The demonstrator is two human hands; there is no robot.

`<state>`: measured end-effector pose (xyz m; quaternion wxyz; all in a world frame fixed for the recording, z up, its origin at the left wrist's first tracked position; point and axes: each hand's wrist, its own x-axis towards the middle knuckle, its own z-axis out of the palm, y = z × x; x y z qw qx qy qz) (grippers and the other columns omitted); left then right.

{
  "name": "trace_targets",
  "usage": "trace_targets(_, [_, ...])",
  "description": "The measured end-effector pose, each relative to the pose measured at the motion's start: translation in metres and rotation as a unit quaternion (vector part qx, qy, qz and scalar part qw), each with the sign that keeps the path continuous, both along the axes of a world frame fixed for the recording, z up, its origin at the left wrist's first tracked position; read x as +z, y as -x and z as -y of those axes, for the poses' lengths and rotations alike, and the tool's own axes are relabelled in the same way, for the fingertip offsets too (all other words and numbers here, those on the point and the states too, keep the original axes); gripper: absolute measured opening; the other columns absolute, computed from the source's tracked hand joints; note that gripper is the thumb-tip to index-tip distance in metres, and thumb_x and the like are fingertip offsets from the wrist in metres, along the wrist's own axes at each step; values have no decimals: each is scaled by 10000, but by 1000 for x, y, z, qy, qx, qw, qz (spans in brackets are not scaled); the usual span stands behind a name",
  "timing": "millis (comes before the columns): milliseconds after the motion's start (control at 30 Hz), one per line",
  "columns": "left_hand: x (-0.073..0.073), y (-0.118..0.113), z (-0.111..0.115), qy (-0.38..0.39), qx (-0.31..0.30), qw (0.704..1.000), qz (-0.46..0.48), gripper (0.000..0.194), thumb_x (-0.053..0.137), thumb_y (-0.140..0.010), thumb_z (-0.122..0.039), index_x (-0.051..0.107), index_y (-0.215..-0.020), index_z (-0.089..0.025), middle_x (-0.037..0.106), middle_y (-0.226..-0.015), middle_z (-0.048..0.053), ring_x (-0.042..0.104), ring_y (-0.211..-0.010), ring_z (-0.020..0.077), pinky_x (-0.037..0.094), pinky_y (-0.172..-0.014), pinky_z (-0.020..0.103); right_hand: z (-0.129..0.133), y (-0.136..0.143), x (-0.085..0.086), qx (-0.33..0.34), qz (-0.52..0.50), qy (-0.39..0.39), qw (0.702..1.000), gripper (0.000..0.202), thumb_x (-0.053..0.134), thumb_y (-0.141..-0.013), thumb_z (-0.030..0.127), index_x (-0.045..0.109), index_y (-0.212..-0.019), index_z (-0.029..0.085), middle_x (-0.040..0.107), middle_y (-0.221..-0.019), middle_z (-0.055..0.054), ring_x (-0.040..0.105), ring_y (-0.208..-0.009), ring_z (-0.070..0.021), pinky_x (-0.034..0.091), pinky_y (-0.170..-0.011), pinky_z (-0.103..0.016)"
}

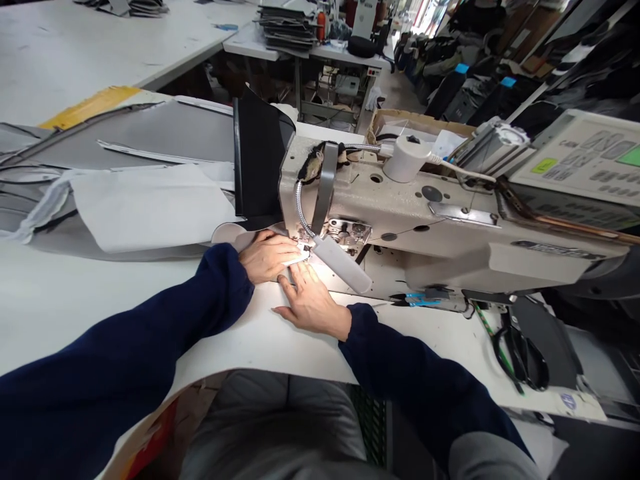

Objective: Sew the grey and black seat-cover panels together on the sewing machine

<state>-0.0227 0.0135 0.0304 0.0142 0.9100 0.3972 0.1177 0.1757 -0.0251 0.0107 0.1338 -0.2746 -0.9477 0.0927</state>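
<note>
My left hand lies flat beside the needle area of a sewing machine, its fingers stretched over the edge of a pale fabric piece. My right hand rests on the white table just in front, fingers spread and tips close to the presser foot. A lit lamp on a flexible metal neck hangs over this spot. To the left spreads grey fabric with a white panel, and a black strip stands up against the machine head. Stitching under the fingers is hidden.
Blue-handled snips lie under the machine arm. Black-handled scissors are at the right edge of the table. A control panel is mounted at the right. A cardboard box and stacked dark pieces are behind.
</note>
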Motion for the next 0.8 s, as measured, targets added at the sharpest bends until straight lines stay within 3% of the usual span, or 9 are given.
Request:
trace_targets(167, [2, -2, -7, 14, -22, 999, -19, 361, 403, -845, -158, 661, -1075, -264, 673, -1088, 39, 490, -1130, 232, 241, -978, 437, -3, 10, 1, 36, 4, -19, 999, 625, 394, -922, 512, 428, -1278, 0, 481, -1231, -291, 423, -1213, -365, 347, -1012, -539])
trace_targets(300, [7, -7, -9, 9, -35, 997, -65, 347, 433, -798, -122, 648, -1046, -235, 665, -1059, 55, 475, -1148, 253, 224, -974, 453, -2, 15, 0, 37, 5, -27, 999, 669, 389, -923, 513, 400, -1301, -40, 471, -1227, -321, 420, -1206, -375, 322, -1018, -564])
trace_targets(533, [9, -4, -10, 27, -29, 995, -96, 286, 469, -823, -145, 654, -1020, -237, 660, -1092, 53, 456, -1165, 252, 240, -948, 443, 2, 21, 0, 31, 5, -36, 999, 604, 400, -931, 480, 450, -1258, -25, 486, -1230, -295, 419, -1205, -366, 340, -1011, -555])
trace_targets(667, [9, -5, -11, 30, -39, 995, -91, 326, 495, -788, -150, 657, -1054, -245, 678, -982, 62, 492, -1096, 263, 258, -938, 448, 0, 29, -2, 40, 1, -32, 999, 607, 404, -917, 537, 498, -1222, 20, 525, -1175, -265, 455, -1165, -352, 393, -965, -515])
trace_targets(800, [8, -5, -15, 30, -41, 997, -58, 276, 508, -768, -152, 684, -968, -224, 677, -934, 66, 519, -1053, 258, 280, -957, 426, -1, 34, -4, 40, 1, -25, 999, 662, 393, -908, 576, 510, -1229, 9, 532, -1180, -266, 451, -1177, -357, 385, -974, -515])
